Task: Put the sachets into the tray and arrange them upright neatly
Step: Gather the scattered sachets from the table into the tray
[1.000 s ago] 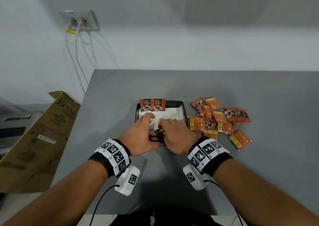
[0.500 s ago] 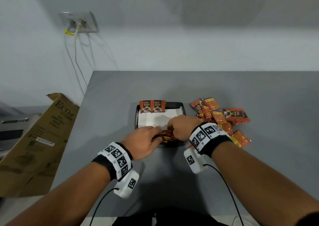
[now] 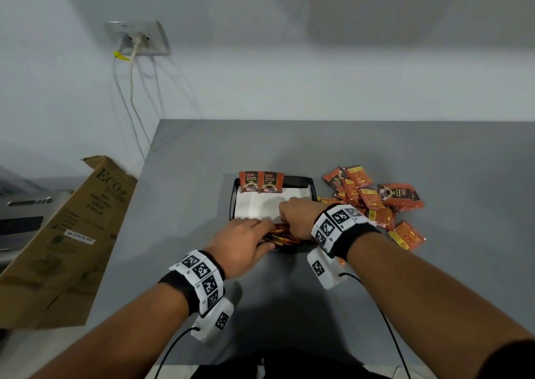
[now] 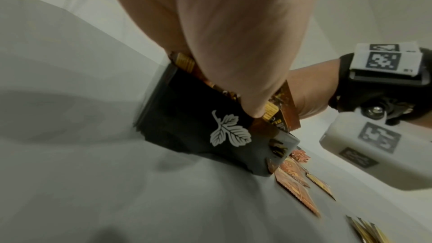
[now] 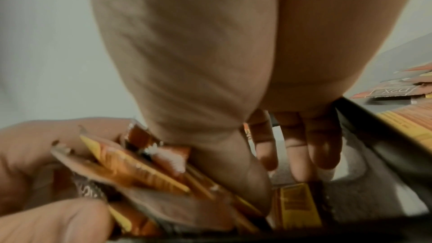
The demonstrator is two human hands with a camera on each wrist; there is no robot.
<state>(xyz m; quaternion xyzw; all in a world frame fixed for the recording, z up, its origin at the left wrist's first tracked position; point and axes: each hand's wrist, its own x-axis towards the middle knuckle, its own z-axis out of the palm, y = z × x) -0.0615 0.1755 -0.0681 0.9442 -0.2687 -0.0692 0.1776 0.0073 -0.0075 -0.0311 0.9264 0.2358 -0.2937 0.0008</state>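
A black tray (image 3: 312, 186) lined with white paper sits mid-table. Two orange-and-black sachets (image 3: 261, 182) stand upright against its far wall. At the near wall, several more sachets (image 3: 282, 236) form a bundle between both hands. My left hand (image 3: 266, 234) pinches the bundle's left end with thumb and fingers. My right hand (image 3: 285, 225) holds the right end, thumb (image 5: 245, 182) on the sachets (image 5: 145, 169) and fingers (image 5: 301, 154) reaching down into the tray. In the left wrist view my thumb (image 4: 252, 110) presses sachets (image 4: 284, 106) against the leaf-printed tray wall (image 4: 224, 132).
A loose pile of sachets (image 3: 373, 202) lies on the grey table (image 3: 188, 205) right of the tray, close to my right wrist. A cardboard box (image 3: 66, 242) leans by the table's left edge. Wall socket and cables (image 3: 136, 40) are at far left.
My left hand drew its fingers back out of the tray onto the bundle. My right wrist swung right and forward. The sachets now bunch at the near wall.
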